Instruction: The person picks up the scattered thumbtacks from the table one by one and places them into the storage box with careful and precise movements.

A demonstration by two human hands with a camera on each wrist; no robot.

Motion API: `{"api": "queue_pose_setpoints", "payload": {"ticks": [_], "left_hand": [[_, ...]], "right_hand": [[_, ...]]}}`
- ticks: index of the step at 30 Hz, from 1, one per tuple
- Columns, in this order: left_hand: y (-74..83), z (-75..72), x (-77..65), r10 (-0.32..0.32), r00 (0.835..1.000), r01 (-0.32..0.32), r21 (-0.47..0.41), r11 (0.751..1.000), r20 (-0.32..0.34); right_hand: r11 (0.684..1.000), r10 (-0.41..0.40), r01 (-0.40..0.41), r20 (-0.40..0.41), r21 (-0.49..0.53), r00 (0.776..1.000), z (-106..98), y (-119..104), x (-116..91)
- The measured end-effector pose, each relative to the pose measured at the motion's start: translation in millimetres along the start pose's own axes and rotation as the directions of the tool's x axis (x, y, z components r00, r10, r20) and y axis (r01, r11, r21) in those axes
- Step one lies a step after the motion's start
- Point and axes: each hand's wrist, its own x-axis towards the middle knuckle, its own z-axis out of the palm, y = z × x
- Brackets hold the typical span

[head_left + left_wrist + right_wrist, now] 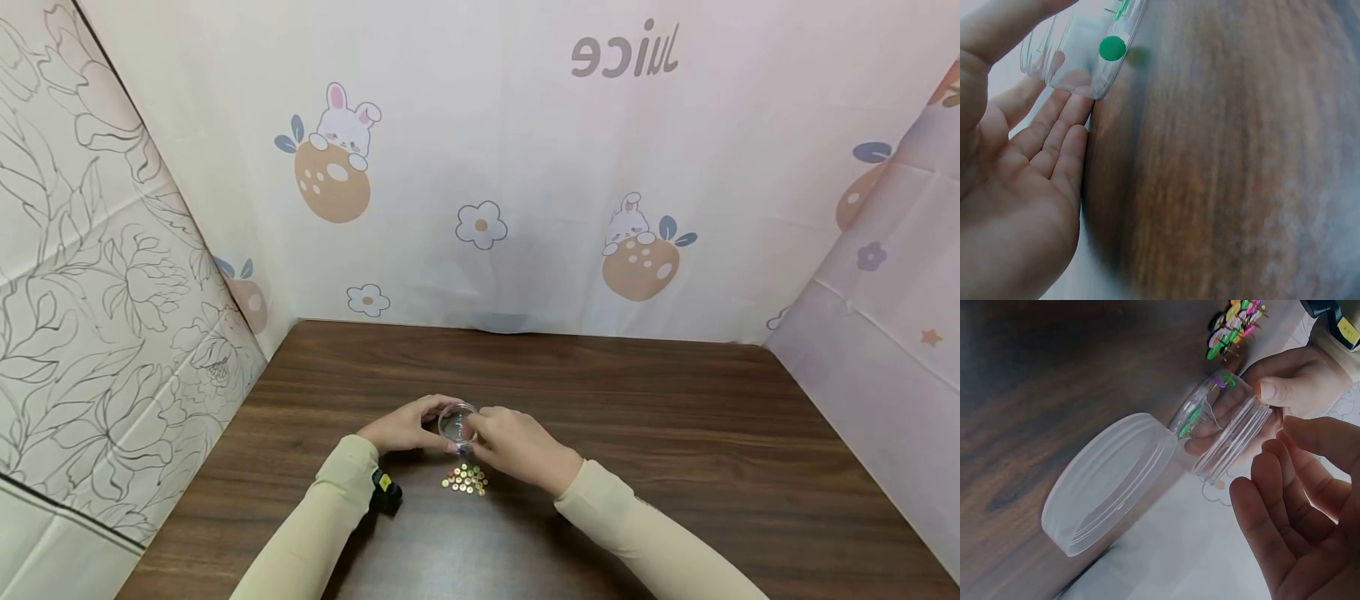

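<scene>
My left hand (405, 427) holds a clear jar (1230, 434) between thumb and fingers, its mouth uncovered. A few thumbtacks with green and purple heads lie inside; one green thumbtack (1112, 48) shows through the jar in the left wrist view. At the jar's mouth is my right hand (517, 442), its fingers (1275, 506) bent, the tips close to the rim. Whether they pinch a tack is hidden. On the near side of the jar lies a pile of thumbtacks (466, 479), with bright, many-coloured heads in the right wrist view.
A translucent round lid (1110, 487) stands beside the jar in the right wrist view. The dark wooden table (637, 400) meets a printed cloth (480, 275) at its back edge. A black device with a yellow label (386, 492) is on the left wrist.
</scene>
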Motion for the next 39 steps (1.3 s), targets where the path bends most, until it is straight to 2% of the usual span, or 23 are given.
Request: {"api": "queue_pose_setpoints", "payload": {"ticks": [6, 11, 23, 39], "left_hand": [[9.1, 0.4, -4.0, -0.009, 1.0, 0.009, 0.009, 1.0, -0.005], [8.7, 1.0, -3.8, -0.008, 1.0, 0.009, 0.001, 1.0, -0.013], [6.6, 1.3, -3.3, -0.01, 1.0, 0.01, 0.004, 1.0, -0.014], [3.8, 1.2, -1.5, -0.006, 1.0, 0.006, -0.001, 1.0, -0.019]], "right_hand": [[0.999, -0.019, 0.02, 0.02, -0.025, 1.0, 2.2, -1.6, -7.9], [0.997, -0.056, 0.057, 0.014, -0.06, 0.998, 6.9, -0.8, -14.3], [0.997, -0.03, 0.037, 0.102, -0.062, 0.994, 14.8, -0.7, -28.5], [0.995, -0.05, 0.06, 0.119, -0.08, 0.992, 22.3, 0.7, -31.1]]}}
